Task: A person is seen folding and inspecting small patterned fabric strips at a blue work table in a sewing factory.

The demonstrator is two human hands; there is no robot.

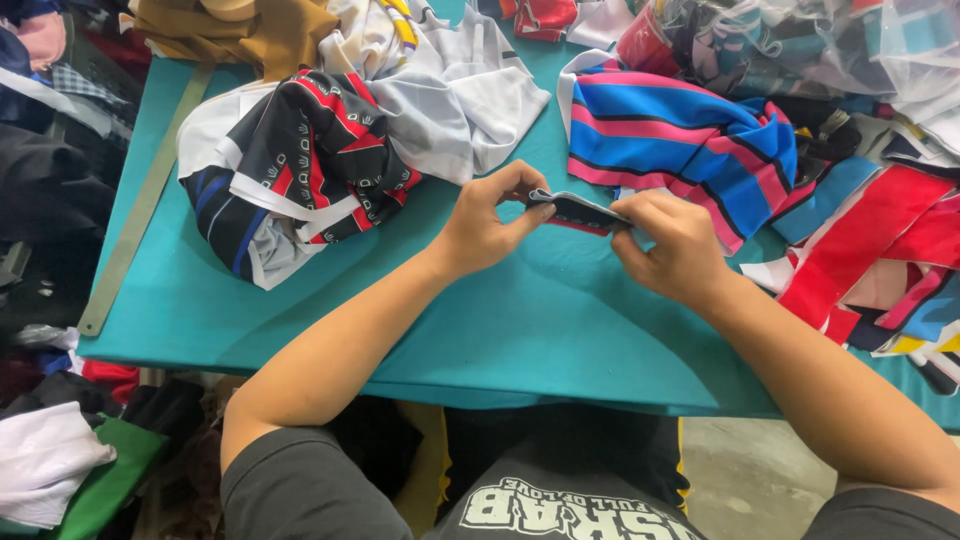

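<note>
Teal cloth covers the work table, and heaps of fabric crowd its far edge and both sides. Along the left rim lies a long flat metal ruler, angled toward the near corner. Just right of it sits a crumpled black, red and white patterned garment, with a mustard-brown cloth behind it and a pale grey-white jersey bunched against its right side.

Near the middle of the table the person's left hand is curled, thumb and fingertips pinched shut on the left end of a small dark strip of fabric with a thin pink edge. The strip is held just above the teal surface, stretched between both hands. The right hand closes on its other end, fingers folded over it.

Behind the right hand lies a blue garment with pink and black stripes. Farther right, red, blue and white fabric strips spill over the table edge, and clear plastic bags of clothing fill the far corner.
</note>
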